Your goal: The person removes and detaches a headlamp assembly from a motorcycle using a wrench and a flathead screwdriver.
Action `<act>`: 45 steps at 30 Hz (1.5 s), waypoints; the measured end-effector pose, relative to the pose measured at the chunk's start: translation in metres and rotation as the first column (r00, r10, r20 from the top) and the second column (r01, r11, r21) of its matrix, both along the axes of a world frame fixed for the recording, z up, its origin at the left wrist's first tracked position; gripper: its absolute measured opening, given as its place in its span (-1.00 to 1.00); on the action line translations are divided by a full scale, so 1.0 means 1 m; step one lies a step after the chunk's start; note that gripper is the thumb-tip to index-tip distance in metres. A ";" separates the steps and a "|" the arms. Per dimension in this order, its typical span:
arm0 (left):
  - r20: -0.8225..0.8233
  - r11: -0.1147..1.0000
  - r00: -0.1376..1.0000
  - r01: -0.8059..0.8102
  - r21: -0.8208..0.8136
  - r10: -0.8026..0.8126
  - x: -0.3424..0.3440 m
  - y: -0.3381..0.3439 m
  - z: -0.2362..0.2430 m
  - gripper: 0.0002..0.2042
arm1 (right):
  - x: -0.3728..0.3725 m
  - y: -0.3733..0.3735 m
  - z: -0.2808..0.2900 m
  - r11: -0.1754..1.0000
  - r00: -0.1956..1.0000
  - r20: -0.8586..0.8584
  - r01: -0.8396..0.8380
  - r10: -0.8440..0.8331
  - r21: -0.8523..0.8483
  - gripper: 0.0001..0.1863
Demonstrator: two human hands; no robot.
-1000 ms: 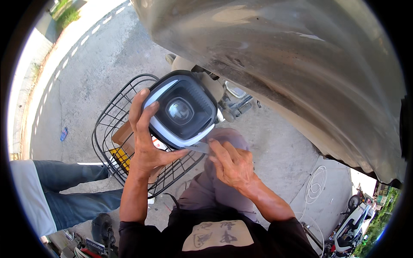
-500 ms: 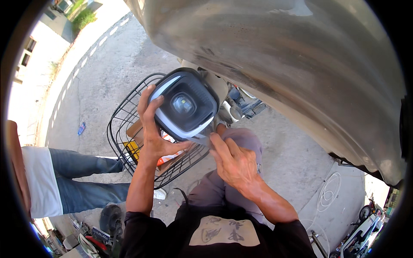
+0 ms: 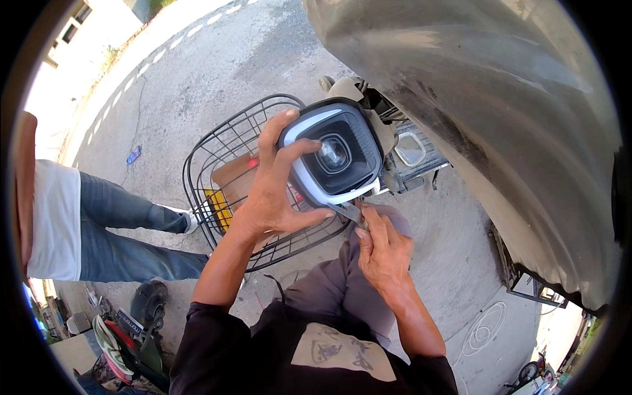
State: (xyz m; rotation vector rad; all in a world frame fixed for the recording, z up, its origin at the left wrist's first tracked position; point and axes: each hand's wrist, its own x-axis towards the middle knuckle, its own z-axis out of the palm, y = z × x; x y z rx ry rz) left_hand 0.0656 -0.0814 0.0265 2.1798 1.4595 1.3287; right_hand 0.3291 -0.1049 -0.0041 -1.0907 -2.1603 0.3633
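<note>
Here, your left fingers [image 3: 296, 151], spread wide, hold the black-and-white, rounded-square plastic headlamp [image 3: 361, 161] just to their right; your right fingers [image 3: 374, 222] pinch a flat, grey blade-like tool [image 3: 349, 211] at the headlamp's lower rim.

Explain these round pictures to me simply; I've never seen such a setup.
There is no robot here: a person works bare-handed. Every picture comes from one wide fisheye camera on that person's head, looking down, so straight edges bend near the border. The left hand holds what looks like a square lamp by its rim. The right hand pinches a narrow flat tool, its tip at the lamp's lower edge. Behind is a black wire basket with cardboard and something yellow inside. Pale tubing or cable lies coiled on the concrete ground; a large grey-brown cover fills the upper right. The jeans at left belong to another person.
</note>
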 end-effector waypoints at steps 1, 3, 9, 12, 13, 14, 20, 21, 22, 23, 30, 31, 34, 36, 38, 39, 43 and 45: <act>0.023 1.000 1.000 0.007 0.011 -0.007 0.001 0.000 -0.002 -0.06 | 0.001 0.000 -0.002 1.000 1.000 -0.015 -0.005 0.005 0.010 -0.47; 0.040 0.999 0.999 0.016 0.039 -0.017 0.000 0.002 -0.005 -0.09 | 0.002 0.001 -0.005 1.000 1.000 -0.014 -0.005 0.005 0.025 -0.48; 0.066 0.989 0.995 0.067 0.133 -0.076 -0.004 0.010 -0.011 -0.21 | -0.002 0.001 -0.001 0.997 0.999 0.024 0.032 -0.034 0.066 -0.47; 0.065 0.990 0.996 0.056 0.133 -0.065 -0.005 0.009 -0.011 -0.23 | -0.003 -0.002 -0.003 0.996 0.998 0.036 0.041 -0.044 0.080 -0.47; -0.022 0.986 0.999 0.031 0.165 -0.028 -0.007 0.010 -0.011 -0.20 | -0.002 -0.001 -0.005 0.995 0.998 0.037 0.044 -0.048 0.087 -0.46; -0.022 0.986 0.999 0.035 0.165 -0.032 -0.006 0.011 -0.011 -0.21 | -0.001 -0.001 -0.004 0.994 0.997 0.056 0.052 -0.057 0.096 -0.47; 0.116 0.994 0.989 0.084 0.069 -0.091 -0.005 0.010 -0.012 -0.20 | -0.003 -0.003 0.005 0.992 0.996 0.054 0.067 -0.074 0.106 -0.46; 0.085 0.995 0.993 0.072 0.067 -0.078 -0.006 0.010 -0.013 -0.19 | -0.003 -0.002 0.004 0.992 0.996 0.055 0.067 -0.074 0.110 -0.46; 0.063 0.995 0.995 0.068 0.076 -0.073 -0.006 0.010 -0.013 -0.19 | -0.002 -0.002 0.004 0.991 0.996 0.056 0.066 -0.073 0.114 -0.46; 0.041 0.994 0.997 0.063 0.085 -0.067 -0.006 0.010 -0.012 -0.19 | -0.002 -0.001 0.004 0.991 0.996 0.046 0.065 -0.071 0.116 -0.46; -0.018 0.994 0.999 0.044 0.096 -0.043 -0.006 0.008 -0.012 -0.18 | 0.000 -0.001 -0.003 0.994 0.999 -0.008 0.052 -0.052 0.096 -0.46; -0.026 0.994 0.999 0.040 0.099 -0.038 -0.006 0.007 -0.012 -0.17 | 0.000 0.000 -0.005 0.994 0.999 -0.018 0.048 -0.047 0.099 -0.47; -0.039 0.987 0.998 0.053 0.151 -0.048 -0.003 0.008 -0.015 -0.18 | 0.006 0.002 -0.010 0.997 0.999 0.025 0.031 -0.033 0.072 -0.46; -0.042 0.983 0.998 0.048 0.177 -0.041 -0.001 0.008 -0.015 -0.19 | 0.007 0.006 -0.012 0.995 1.000 0.006 0.010 -0.011 0.097 -0.45; -0.047 0.977 0.998 0.047 0.207 -0.038 -0.001 0.009 -0.016 -0.19 | 0.010 0.010 -0.016 0.993 1.000 0.003 -0.009 0.009 0.116 -0.44; -0.044 0.976 0.998 0.054 0.213 -0.046 -0.001 0.010 -0.018 -0.20 | 0.013 0.011 -0.019 0.992 1.000 0.006 -0.019 0.018 0.125 -0.43; -0.102 0.979 0.994 0.047 0.198 -0.027 -0.004 0.008 -0.016 -0.23 | 0.014 0.018 -0.018 0.984 0.998 0.001 -0.059 0.060 0.167 -0.40; -0.087 0.978 0.996 0.048 0.201 -0.031 -0.004 0.009 -0.016 -0.24 | 0.015 0.019 -0.016 0.985 0.998 0.021 -0.064 0.062 0.159 -0.39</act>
